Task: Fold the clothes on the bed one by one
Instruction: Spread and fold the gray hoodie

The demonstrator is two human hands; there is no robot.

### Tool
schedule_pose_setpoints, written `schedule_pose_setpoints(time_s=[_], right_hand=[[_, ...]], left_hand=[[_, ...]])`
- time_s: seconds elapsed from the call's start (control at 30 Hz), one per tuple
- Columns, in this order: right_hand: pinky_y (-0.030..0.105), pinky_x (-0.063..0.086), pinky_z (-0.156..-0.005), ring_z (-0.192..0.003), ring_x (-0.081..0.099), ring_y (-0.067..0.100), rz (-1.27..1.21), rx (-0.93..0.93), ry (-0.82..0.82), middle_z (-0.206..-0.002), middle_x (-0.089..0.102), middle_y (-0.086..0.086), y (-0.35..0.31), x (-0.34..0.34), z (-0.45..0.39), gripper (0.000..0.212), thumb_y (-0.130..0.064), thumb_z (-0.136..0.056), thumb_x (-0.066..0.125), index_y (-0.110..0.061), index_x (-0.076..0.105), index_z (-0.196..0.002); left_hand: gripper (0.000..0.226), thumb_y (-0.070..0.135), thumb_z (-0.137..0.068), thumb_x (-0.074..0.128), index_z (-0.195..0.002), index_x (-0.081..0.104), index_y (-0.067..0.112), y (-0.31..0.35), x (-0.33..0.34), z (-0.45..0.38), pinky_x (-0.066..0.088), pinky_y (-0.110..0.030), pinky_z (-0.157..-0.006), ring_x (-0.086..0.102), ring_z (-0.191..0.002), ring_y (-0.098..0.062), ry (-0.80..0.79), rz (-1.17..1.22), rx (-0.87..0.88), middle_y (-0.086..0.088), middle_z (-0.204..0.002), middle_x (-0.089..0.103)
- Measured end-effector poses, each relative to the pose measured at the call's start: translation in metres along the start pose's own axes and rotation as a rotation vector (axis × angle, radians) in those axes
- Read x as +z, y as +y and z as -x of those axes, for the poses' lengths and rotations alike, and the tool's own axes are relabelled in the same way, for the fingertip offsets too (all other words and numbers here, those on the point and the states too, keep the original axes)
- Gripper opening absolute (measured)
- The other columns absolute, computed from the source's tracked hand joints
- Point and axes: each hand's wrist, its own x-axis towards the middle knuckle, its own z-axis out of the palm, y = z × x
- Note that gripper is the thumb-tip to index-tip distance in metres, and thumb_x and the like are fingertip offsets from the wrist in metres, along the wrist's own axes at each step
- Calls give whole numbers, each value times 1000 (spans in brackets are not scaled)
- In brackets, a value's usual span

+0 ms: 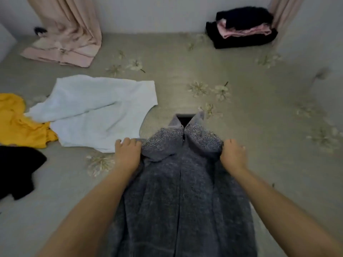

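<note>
Left hand (128, 154) and right hand (233, 153) each grip a shoulder of the grey knitted collared cardigan (181, 191), fingers curled into the fabric, held over the floral bedsheet (259, 117). Risk: uneven tension skews the lay-down; the left edge may overlap the nearby white sweater (98, 110), causing misaligned folds.

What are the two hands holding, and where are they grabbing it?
Both hands hold the grey coat at its shoulders, just beside the collar: the left hand grips the left shoulder and the right hand grips the right shoulder.
</note>
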Motion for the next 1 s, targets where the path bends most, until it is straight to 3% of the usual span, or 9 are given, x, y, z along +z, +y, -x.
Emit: schedule_pose_setpoints(time_s=[0.2, 0.27, 0.37, 0.4, 0.47, 0.57, 0.7, 0.83, 1.0], right_hand=[[37, 31, -99, -112, 52, 23, 268, -109, -612, -121, 55, 9, -11, 98, 38, 28, -14, -89, 45, -10, 48, -117], [35, 33, -94, -106, 55, 23, 242, -47, -590, -113, 60, 7, -11, 107, 40, 22, -15, -89, 43, -11, 55, -108], [36, 35, -76, -93, 54, 29, 1, 46, -180, -89, 58, 8, -15, 108, 16, 13, -11, -87, 45, -10, 57, -85], [37, 35, -72, -89, 55, 31, -129, 108, -66, -82, 56, 10, -17, 106, 3, 12, -12, -88, 46, -9, 55, -80], [39, 39, -74, -92, 57, 34, -367, 284, -18, -85, 58, 14, -22, 106, -30, 18, -23, -92, 48, -8, 55, -84], [41, 33, -95, -117, 46, 33, -297, 486, -344, -118, 56, 16, -33, 119, -75, 44, -47, -92, 44, -10, 53, -114], [39, 31, -100, -110, 51, 30, -429, 487, -529, -108, 59, 9, -47, 132, -100, 34, -43, -87, 54, -16, 59, -107], [41, 43, -93, -98, 59, 30, -569, 418, -337, -90, 61, 11, -43, 81, -132, 5, -18, -84, 56, -16, 58, -80], [36, 26, -81, -96, 54, 32, -366, 68, 309, -88, 62, 14, -58, -14, -210, 13, -15, -84, 55, -10, 63, -93]], left_hand=[[31, 33, -98, 35, -119, 52, 16, 27, 73, -19, 23, -44, -106, 39, -121, -26, -341, -99, 206, -6, -125, 50], [28, 35, -95, 43, -106, 60, 15, 27, 77, -26, 32, -42, -98, 51, -109, -25, -224, 2, 229, -5, -111, 61], [25, 26, -68, 80, -75, 66, 6, 30, 82, -49, 48, -38, -66, 64, -72, -28, 244, 221, 284, -11, -72, 66], [28, 27, -68, 79, -77, 67, 4, 34, 84, -56, 48, -39, -65, 65, -71, -30, 277, 309, 249, -13, -72, 66], [40, 40, -83, 64, -93, 65, 2, 50, 86, -74, 40, -41, -79, 61, -90, -32, 129, 444, 137, -16, -87, 67], [54, 55, -90, 39, -100, 59, 6, 77, 88, -103, 27, -40, -87, 48, -109, -30, -98, 468, -57, -14, -103, 62], [31, 42, -91, 48, -100, 59, 15, 88, 90, -136, 31, -41, -92, 52, -106, -31, -172, 504, -91, -11, -104, 63], [29, 26, -91, 51, -118, 60, 18, 69, 64, -163, 38, -42, -89, 52, -106, -35, 16, 718, -66, -14, -108, 64], [31, 7, -86, 56, -117, 63, 8, 53, -6, -227, 31, -35, -63, 52, -73, -37, 579, 754, 195, -23, -73, 57]])
